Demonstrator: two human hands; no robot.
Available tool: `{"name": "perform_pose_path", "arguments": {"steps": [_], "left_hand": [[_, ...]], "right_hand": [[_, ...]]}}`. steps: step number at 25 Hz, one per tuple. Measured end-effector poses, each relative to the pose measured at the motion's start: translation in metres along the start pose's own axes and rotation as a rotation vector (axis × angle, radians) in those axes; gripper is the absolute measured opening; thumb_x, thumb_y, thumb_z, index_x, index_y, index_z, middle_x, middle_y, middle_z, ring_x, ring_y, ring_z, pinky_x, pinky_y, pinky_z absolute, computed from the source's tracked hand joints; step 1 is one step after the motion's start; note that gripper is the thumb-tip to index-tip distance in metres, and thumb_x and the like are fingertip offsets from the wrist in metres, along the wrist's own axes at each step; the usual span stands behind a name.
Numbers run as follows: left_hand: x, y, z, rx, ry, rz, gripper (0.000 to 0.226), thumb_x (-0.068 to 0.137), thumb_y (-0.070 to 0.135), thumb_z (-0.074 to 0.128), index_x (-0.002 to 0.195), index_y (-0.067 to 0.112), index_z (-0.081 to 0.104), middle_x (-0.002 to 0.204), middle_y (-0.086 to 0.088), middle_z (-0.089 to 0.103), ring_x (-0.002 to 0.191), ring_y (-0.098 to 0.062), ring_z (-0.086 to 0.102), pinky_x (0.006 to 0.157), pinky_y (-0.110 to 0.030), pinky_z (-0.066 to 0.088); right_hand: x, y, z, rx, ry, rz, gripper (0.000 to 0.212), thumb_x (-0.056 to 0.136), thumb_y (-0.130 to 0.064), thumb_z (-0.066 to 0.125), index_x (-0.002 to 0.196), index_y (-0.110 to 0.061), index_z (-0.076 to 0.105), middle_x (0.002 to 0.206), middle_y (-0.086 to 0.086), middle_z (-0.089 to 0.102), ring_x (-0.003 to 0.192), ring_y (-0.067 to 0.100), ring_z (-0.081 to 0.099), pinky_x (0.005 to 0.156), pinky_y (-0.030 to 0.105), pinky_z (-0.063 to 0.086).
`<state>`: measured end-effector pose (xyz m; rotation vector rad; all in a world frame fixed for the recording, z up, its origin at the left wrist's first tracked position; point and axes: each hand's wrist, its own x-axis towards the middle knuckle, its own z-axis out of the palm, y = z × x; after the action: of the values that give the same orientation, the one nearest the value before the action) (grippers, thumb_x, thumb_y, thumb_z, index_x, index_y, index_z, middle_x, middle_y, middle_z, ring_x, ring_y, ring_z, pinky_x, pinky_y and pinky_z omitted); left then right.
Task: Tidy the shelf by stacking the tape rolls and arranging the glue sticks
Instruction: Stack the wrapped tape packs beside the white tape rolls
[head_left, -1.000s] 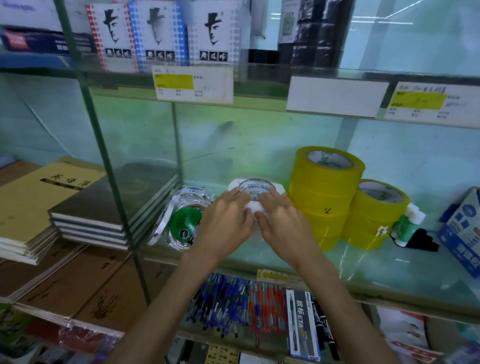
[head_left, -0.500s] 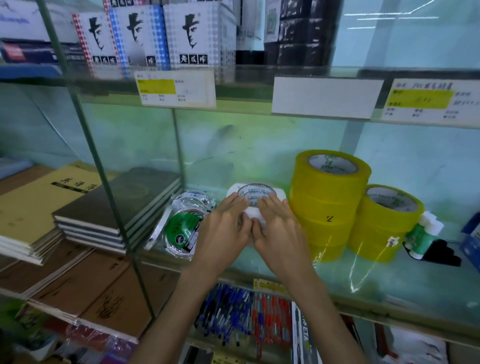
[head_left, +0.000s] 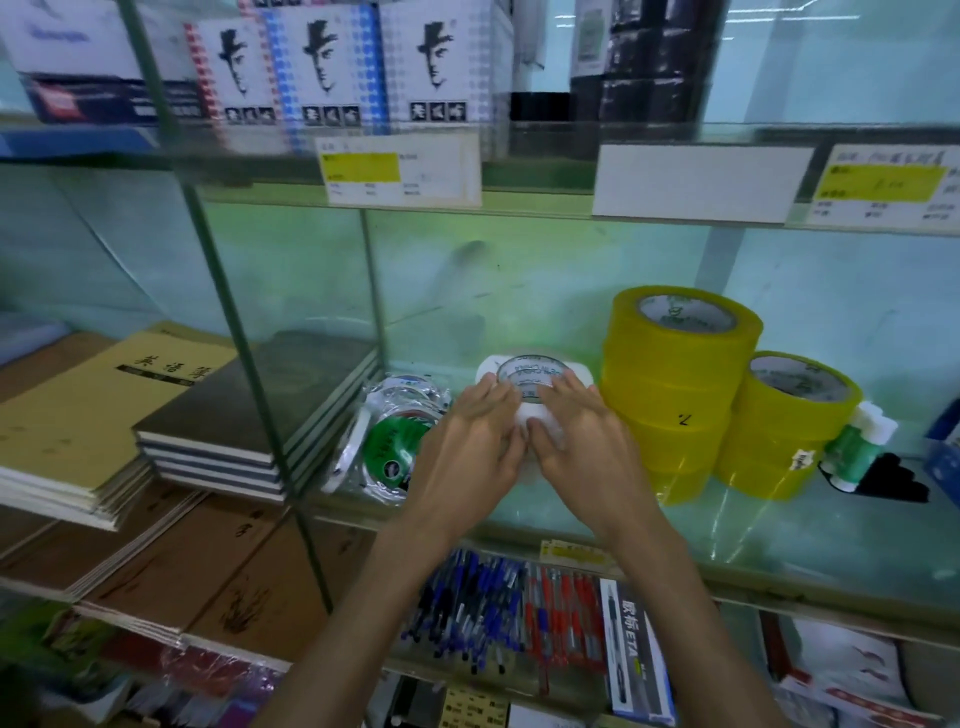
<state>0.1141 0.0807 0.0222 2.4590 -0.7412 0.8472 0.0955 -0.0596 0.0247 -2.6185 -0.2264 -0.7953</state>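
Note:
A stack of white tape rolls stands on the glass shelf, mostly hidden behind my hands. My left hand presses its left side and my right hand its right side, fingertips on the top roll. Left of them lies a loose pile of thin tape rolls with green labels, leaning against each other. To the right stand a tall stack of yellow tape rolls and a shorter yellow stack. A green glue stick with a white cap lies on its side beside the shorter stack.
A vertical glass divider separates stacked notebooks on the left. A black object lies by the glue stick, and a blue box sits at the right edge. Pens fill the shelf below. Boxes stand on the shelf above.
My hands stay clasped on the white tape stack with only slight finger shifts. The view has shifted a little, bringing the shelf items slightly nearer.

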Motion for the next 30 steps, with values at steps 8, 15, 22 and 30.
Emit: {"name": "perform_pose_path", "arguments": {"steps": [8, 15, 22, 30], "left_hand": [[-0.075, -0.045, -0.089, -0.092, 0.337, -0.222, 0.02, 0.076, 0.009, 0.069, 0.096, 0.008, 0.07, 0.086, -0.004, 0.066, 0.074, -0.011, 0.059, 0.07, -0.018, 0.049], [-0.099, -0.088, -0.083, -0.094, 0.284, -0.361, 0.027, 0.069, 0.007, 0.08, 0.095, 0.008, 0.072, 0.09, -0.003, 0.068, 0.076, -0.015, 0.065, 0.069, -0.024, 0.051], [-0.112, -0.103, -0.079, -0.088, 0.245, -0.375, 0.03, 0.067, 0.01, 0.082, 0.095, 0.009, 0.073, 0.089, -0.003, 0.069, 0.077, -0.012, 0.063, 0.073, -0.012, 0.046], [-0.106, -0.089, -0.068, -0.178, 0.277, -0.186, 0.032, 0.072, 0.021, 0.077, 0.102, 0.011, 0.071, 0.099, 0.001, 0.07, 0.09, -0.005, 0.062, 0.088, -0.013, 0.048]], "right_hand": [[-0.01, -0.089, 0.022, 0.174, 0.172, -0.049, 0.02, 0.086, -0.017, 0.061, 0.105, -0.017, 0.068, 0.089, 0.001, 0.069, 0.084, 0.016, 0.056, 0.07, 0.031, 0.049], [0.001, -0.129, 0.067, 0.214, -0.018, -0.107, 0.018, 0.093, -0.034, 0.051, 0.092, -0.023, 0.066, 0.079, -0.007, 0.062, 0.076, 0.01, 0.053, 0.065, 0.03, 0.047], [0.012, -0.144, 0.085, 0.305, 0.014, -0.006, 0.007, 0.086, -0.027, 0.068, 0.084, -0.023, 0.073, 0.07, -0.008, 0.069, 0.06, 0.004, 0.06, 0.059, 0.029, 0.053], [-0.013, -0.133, 0.045, 0.658, 0.102, 0.182, 0.015, 0.082, -0.012, 0.07, 0.089, -0.025, 0.074, 0.069, -0.013, 0.07, 0.059, 0.002, 0.065, 0.059, 0.014, 0.052]]}}
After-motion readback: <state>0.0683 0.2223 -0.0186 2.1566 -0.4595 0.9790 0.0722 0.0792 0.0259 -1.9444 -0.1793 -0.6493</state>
